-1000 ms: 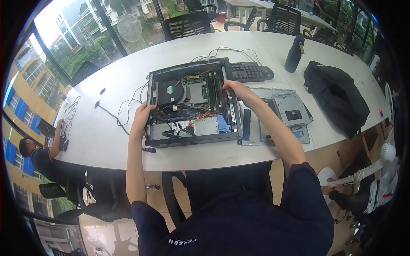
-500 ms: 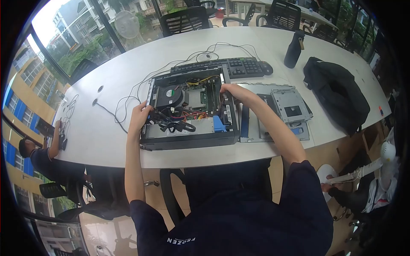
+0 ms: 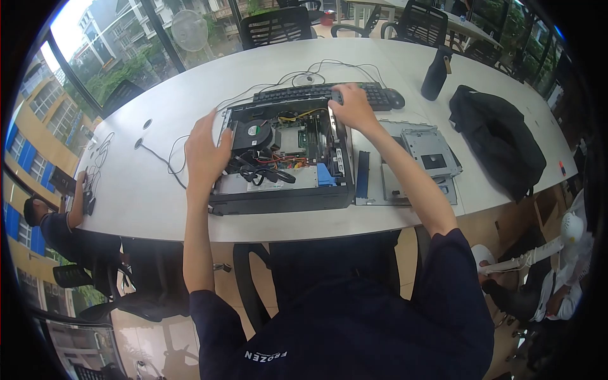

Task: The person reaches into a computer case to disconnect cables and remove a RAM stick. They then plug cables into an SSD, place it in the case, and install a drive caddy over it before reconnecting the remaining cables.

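A desktop computer case [image 3: 278,200] lies on the table with its cover off and its inside facing up. Inside are a black fan [image 3: 254,136], bundled black cables [image 3: 266,172] and a blue plastic latch [image 3: 326,176]. My left hand [image 3: 208,151] is at the case's left side, fingers stretched along the edge and thumb apart over the rim. At the far right corner, my right hand [image 3: 356,107] has its thumb by the rim and its fingers spread apart above the keyboard [image 3: 373,96]. Whether either hand presses on the metal is hard to tell.
Right of the case lie a metal side panel [image 3: 373,183] and a drive bracket [image 3: 432,155]. Beyond are a mouse [image 3: 395,98], a dark bottle [image 3: 436,75] and a black bag [image 3: 497,139]. Loose cables [image 3: 158,158] run across the left. Another person [image 3: 54,221] sits far left.
Both hands have moved toward the far side of the case and their fingers have loosened from its edges. The case's position on the table looks almost the same.
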Available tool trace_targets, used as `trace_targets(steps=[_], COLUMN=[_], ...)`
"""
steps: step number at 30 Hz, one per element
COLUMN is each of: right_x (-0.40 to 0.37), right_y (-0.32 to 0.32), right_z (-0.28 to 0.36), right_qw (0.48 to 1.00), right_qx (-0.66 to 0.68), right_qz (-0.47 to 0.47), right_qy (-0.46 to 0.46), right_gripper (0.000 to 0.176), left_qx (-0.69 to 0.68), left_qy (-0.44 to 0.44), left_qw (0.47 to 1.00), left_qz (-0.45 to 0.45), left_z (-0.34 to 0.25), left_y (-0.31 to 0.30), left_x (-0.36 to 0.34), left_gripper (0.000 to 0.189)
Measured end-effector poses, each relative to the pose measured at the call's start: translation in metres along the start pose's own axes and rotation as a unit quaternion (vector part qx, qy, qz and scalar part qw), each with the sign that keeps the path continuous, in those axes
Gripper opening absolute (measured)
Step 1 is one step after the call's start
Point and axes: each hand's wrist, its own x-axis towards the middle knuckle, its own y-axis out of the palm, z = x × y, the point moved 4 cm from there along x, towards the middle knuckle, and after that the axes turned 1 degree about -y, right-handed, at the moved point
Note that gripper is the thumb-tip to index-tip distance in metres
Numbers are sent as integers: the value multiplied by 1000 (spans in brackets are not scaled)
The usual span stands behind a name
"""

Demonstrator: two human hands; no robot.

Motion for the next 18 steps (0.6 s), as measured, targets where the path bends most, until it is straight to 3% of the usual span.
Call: trace_targets(steps=[2,3,4,5,6,7,9,13,15,16,18], right_x=[18,22,21,19,12,12,10,5,1,2,0], right_y=[2,8,24,37,37,40,43,41,41,39,34], right_z=[19,19,21,23,29,30,32,33,32,34,33], right_qw=[955,955,941,918,914,915,910,905,913,921,931], right_qx=[189,189,133,75,39,37,-26,-57,-42,-29,-7], right_qz=[208,207,279,349,347,345,359,360,343,323,295], right_qy=[-96,-99,-137,-173,-206,-207,-207,-220,-216,-216,-213], right_gripper=[38,38,40,45,47,47,47,44,42,39,35], left_qx=[-248,-290,-291,-266,-214,-152,-87,-74,-96,-96,-49], left_qy=[26,87,53,96,181,205,211,162,194,194,144], left_qw=[958,935,910,905,894,901,856,813,871,870,821], left_qz=[143,187,291,318,348,352,463,554,442,443,551], left_z=[-51,-75,-102,-122,-138,-147,-158,-160,-159,-161,-160], left_y=[-15,-12,-13,-8,2,11,31,52,54,52,50], left_x=[10,8,2,-6,-13,-23,-31,-37,-41,-38,-36], left_gripper=[33,30,30,37,53,68,81,89,93,93,91])
